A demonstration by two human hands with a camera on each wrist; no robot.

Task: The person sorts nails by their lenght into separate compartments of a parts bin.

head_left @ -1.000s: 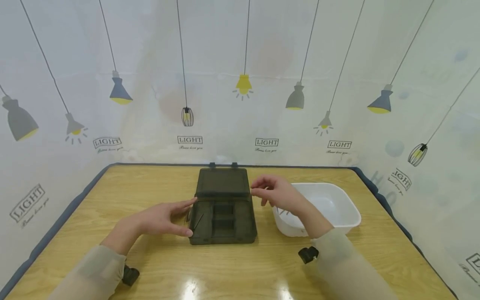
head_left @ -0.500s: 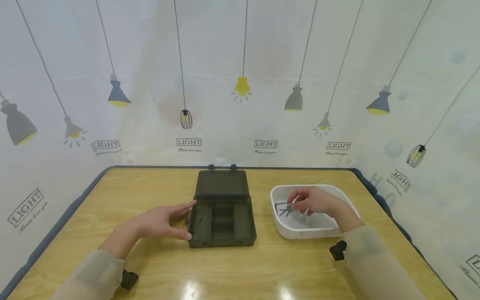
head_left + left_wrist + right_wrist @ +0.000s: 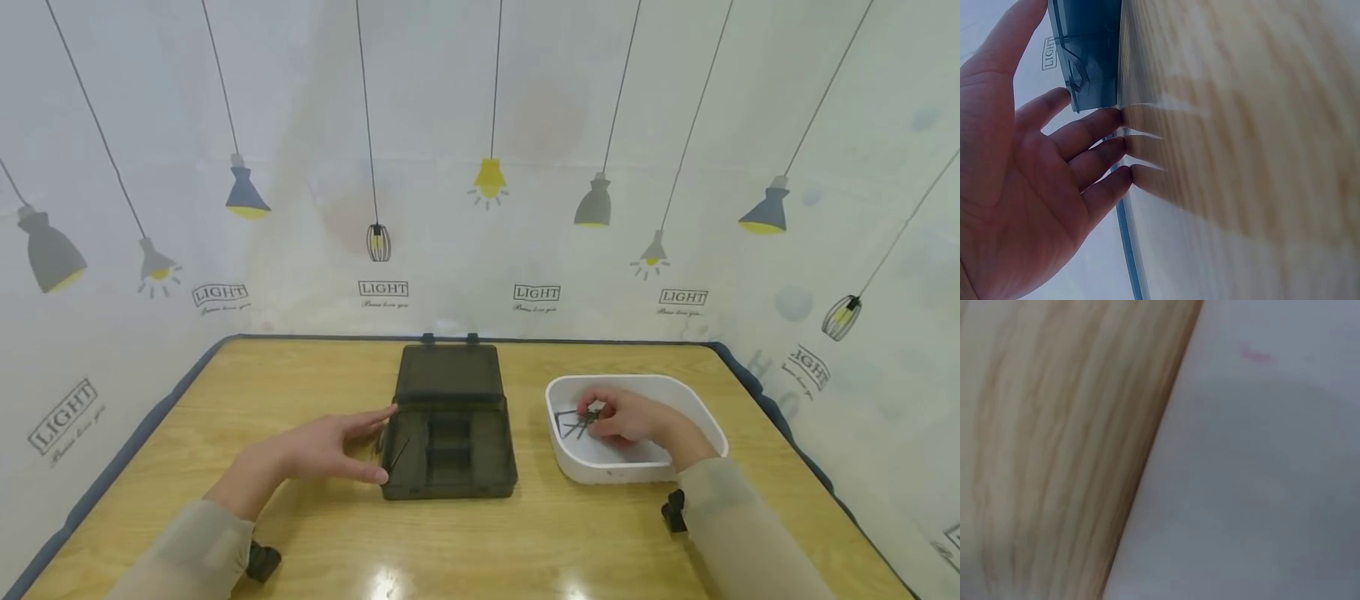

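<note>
A dark translucent plastic case [image 3: 450, 450] lies with its lid raised on the wooden table. My left hand [image 3: 311, 450] rests at its left edge, thumb at the near corner and forefinger farther back. In the left wrist view its fingers [image 3: 1088, 131] stretch beside the case wall. One thin dark rod [image 3: 401, 452] shows in the left compartment. My right hand [image 3: 630, 417] reaches into a white tub [image 3: 637, 473], thumb and forefinger bent around several thin dark metal pieces [image 3: 579, 427], some L-shaped like hex keys. I cannot tell whether it grips one. The right wrist view shows no hand.
The wooden table [image 3: 465, 542] runs back to a dark blue edging [image 3: 345, 337]. Behind it and at both sides hangs a pale sheet [image 3: 435, 167] printed with lamps. The tub stands to the right of the case, with a strip of table between them.
My right hand has moved from beside the case's right edge into the white tub, reaching the thin metal pieces. My left hand has stayed at the case's left edge.
</note>
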